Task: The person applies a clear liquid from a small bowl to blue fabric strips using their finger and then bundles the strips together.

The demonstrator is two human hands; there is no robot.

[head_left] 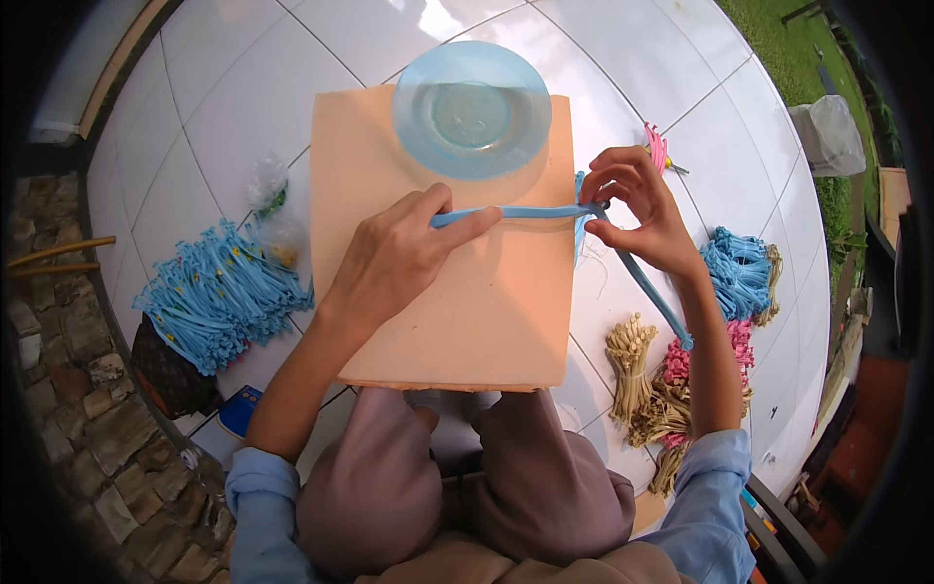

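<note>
Strip of blue material (540, 212) stretched over the peach board's (448, 321) right side, pinched by the left hand (394, 243); right hand (644, 209) curled at its bend, grip unclear. Gentle, even tension seemed best.

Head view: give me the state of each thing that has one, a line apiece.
Blue strip: drawn straight, then bent downward.
Left hand: grip closed on the strip.
Right hand: grip curled at the bend; closure unclear.
Board: lying flat.
Blue dish: resting at the board's far edge.
Blue heap: piled.
Tan bundle: bunched.
Sleeves: folded back.
</note>
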